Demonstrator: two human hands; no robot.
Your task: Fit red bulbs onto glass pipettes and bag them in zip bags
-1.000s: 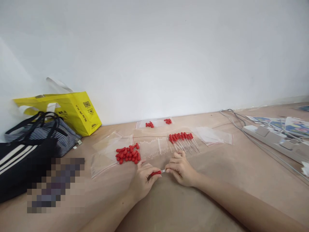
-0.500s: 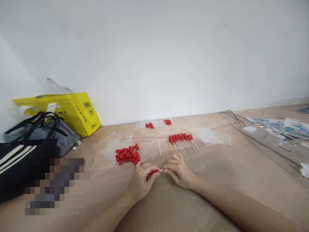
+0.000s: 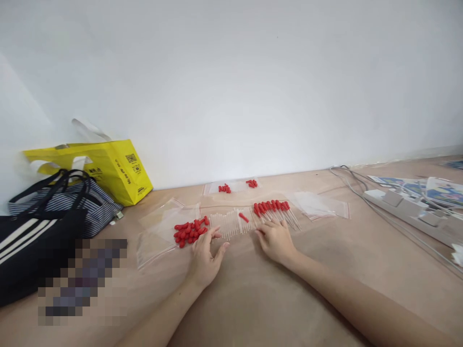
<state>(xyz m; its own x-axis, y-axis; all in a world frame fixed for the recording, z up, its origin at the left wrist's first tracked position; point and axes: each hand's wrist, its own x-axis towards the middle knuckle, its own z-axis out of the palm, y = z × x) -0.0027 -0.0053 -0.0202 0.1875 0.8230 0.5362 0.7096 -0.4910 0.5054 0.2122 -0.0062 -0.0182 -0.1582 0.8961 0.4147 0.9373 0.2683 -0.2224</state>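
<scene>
My left hand [image 3: 207, 258] is open, thumb and fingers apart, at the near edge of a pile of red rubber bulbs [image 3: 186, 233], and nothing shows in it. Beside it runs a row of thin clear tubes [image 3: 226, 225]. One single red bulb [image 3: 243, 217] lies slanted on the right part of that row. My right hand [image 3: 277, 241] has its fingers curled together, close to the lower ends of several droppers [image 3: 273, 208] with red bulbs and clear stems. Whatever those fingertips may hold is hidden.
Clear zip bags [image 3: 159, 243] lie under and left of the pile; more bags [image 3: 318, 205] lie right. Farther back are small red bulbs [image 3: 224, 188] on plastic. A yellow bag [image 3: 123, 168] and black bag [image 3: 39, 250] stand left, a power strip [image 3: 408, 207] with cables right.
My hands have come apart and moved forward; the red bulb and clear tube between them have left the left hand. A red bulb now lies on the tube row. My left fingers have opened.
</scene>
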